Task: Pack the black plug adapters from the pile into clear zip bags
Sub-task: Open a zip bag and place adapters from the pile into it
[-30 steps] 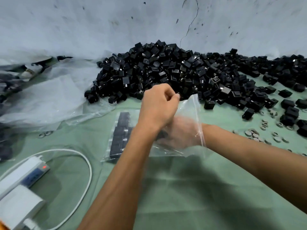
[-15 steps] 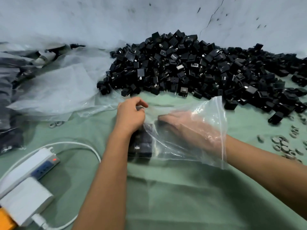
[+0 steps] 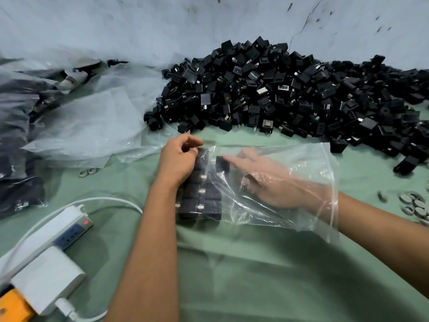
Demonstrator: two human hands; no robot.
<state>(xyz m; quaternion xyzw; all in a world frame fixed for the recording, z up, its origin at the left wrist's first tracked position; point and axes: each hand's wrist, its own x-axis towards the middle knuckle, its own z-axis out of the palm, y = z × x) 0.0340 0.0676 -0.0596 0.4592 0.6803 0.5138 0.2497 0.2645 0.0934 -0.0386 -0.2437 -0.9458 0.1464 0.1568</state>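
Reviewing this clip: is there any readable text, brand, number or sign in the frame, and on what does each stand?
No text can be read anywhere in this frame.
Black plug adapters in the pile: no print legible; faces too small.
White power strip: only a lit red indicator, no readable label.
White charger block: blank on the faces shown.
Clear zip bag: no printing visible.

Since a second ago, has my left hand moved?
Yes. The left hand has dropped from the pile's edge down to the packed adapters in the zip bag.
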